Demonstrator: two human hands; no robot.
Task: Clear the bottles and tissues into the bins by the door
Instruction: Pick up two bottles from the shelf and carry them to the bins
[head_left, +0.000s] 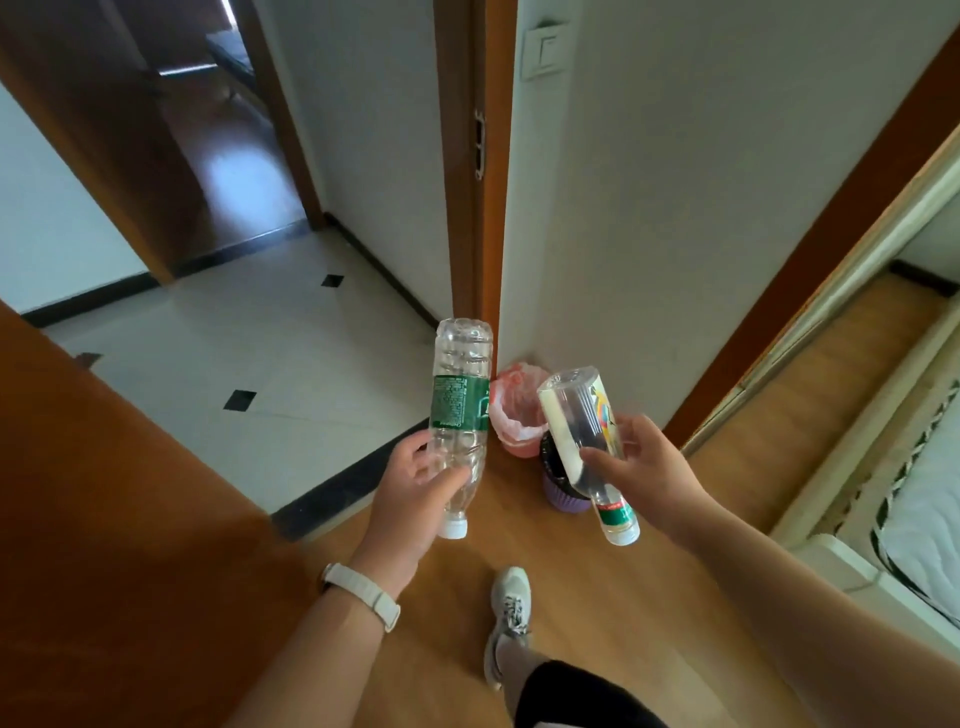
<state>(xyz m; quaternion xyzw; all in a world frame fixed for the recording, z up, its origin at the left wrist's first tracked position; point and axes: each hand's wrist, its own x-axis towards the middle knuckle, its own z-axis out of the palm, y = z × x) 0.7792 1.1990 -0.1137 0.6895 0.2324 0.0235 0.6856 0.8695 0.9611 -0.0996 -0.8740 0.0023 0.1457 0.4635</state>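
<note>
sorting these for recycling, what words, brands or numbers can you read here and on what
No text here can be read.
On the green-label bottle in the left hand: white fine print, too small and blurred to read.
On the white-label bottle in the right hand: a colourful graphic, and a green and red band near the cap, lettering too blurred to read.
On the wall switch: no lettering seen.
On the pink bin and purple bin: no text seen.

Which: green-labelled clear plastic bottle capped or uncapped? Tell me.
Capped: a white cap closes the green-labelled clear plastic bottle in the left hand.
</note>
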